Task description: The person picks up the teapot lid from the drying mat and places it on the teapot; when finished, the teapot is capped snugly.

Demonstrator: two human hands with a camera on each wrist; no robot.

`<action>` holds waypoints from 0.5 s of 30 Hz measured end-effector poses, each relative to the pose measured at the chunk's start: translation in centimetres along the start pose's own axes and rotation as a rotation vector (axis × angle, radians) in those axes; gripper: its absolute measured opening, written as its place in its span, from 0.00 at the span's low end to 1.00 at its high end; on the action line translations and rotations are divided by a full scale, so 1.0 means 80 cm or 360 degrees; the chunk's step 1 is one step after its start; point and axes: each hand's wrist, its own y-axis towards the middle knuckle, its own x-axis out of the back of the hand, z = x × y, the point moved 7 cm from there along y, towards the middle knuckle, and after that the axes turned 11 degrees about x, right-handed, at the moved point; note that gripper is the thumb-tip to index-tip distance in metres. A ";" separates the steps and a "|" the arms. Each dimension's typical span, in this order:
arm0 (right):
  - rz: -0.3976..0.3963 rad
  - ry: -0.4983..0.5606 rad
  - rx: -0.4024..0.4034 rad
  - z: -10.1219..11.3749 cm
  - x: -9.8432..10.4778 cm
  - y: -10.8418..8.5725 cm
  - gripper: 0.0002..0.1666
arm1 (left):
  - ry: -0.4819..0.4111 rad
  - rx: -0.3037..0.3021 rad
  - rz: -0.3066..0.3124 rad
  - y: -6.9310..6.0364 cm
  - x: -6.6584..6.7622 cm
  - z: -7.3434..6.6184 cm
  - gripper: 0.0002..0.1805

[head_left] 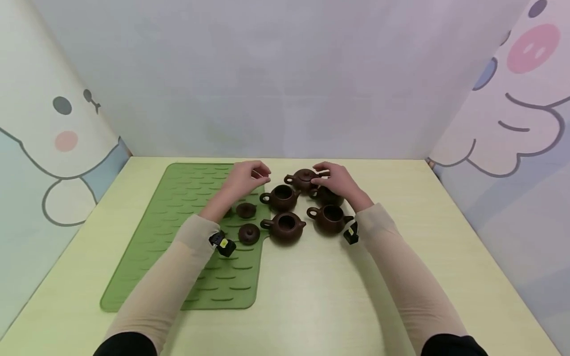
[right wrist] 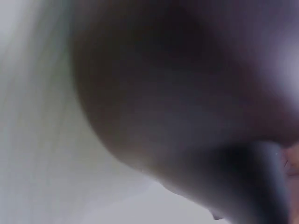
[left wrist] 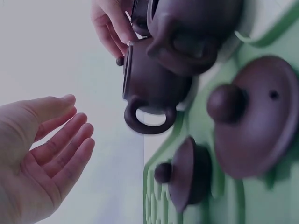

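"Head view?"
"Left hand near the green mat; right hand at the lidded teapot, rearmost of 5."
"Left wrist?"
"Left hand's fingers loosely curved, holding nothing; 2 lids on the mat."
"Right wrist?"
"A dark, blurred teapot fills most of it; whether the right hand grips anything, I can't tell."

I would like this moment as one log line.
left hand: open, holds nothing; right hand: at far lidded teapot; two nearest teapots: uncovered; loose lids: on green mat
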 end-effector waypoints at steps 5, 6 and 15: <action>-0.0064 0.0083 0.0046 0.019 0.009 -0.003 0.27 | -0.0045 -0.0007 -0.0010 -0.013 0.013 0.019 0.12; -0.0067 0.0098 0.0056 0.024 0.009 -0.004 0.27 | -0.0052 -0.0003 -0.0009 -0.015 0.015 0.023 0.13; -0.0010 0.0163 0.0108 0.057 0.000 -0.008 0.25 | -0.0076 0.0079 -0.0024 -0.038 0.030 0.062 0.13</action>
